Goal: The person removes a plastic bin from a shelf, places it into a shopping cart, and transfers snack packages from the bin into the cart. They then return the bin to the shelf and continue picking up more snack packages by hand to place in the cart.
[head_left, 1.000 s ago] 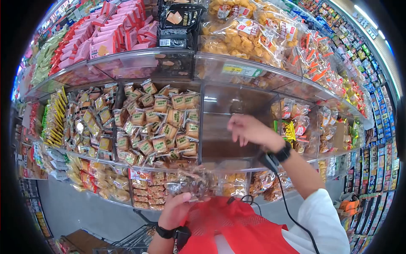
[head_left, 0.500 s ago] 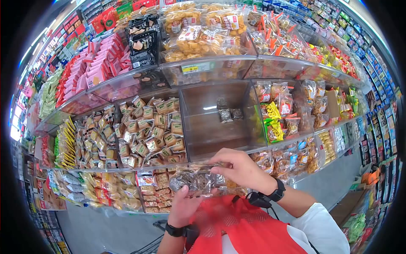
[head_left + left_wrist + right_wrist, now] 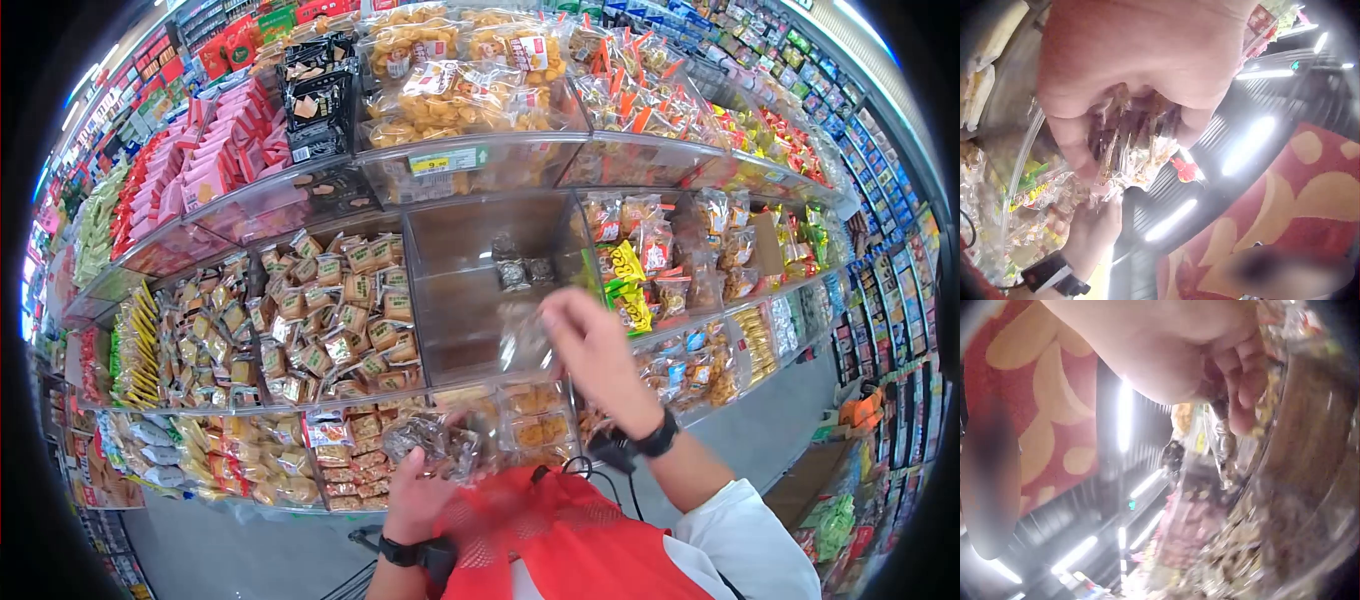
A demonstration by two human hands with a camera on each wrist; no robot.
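In the head view my left hand (image 3: 415,500) holds a bunch of clear packets with dark contents (image 3: 430,445) low in front of the shelf. The left wrist view shows the fingers curled round these packets (image 3: 1138,140), which stand side by side. My right hand (image 3: 600,360) is over the front of a brown-floored bin (image 3: 450,325) and pinches one clear packet (image 3: 522,335), blurred by motion. Farther back in that bin lie a few small dark packets (image 3: 515,272). In the right wrist view the fingers (image 3: 1244,381) are bent, with the shiny packet (image 3: 1225,450) hanging below them.
Clear dividers flank the bin. Wrapped square biscuits (image 3: 345,310) fill the bin to the left; yellow and green bags (image 3: 625,285) stand to the right. A price label (image 3: 447,162) hangs on the upper clear front. Bagged snacks (image 3: 535,415) line the lower tier.
My right hand went from over the bin to the packets at my left hand, then back up over the bin with one packet. The left hand keeps its hold; the head view has shifted.
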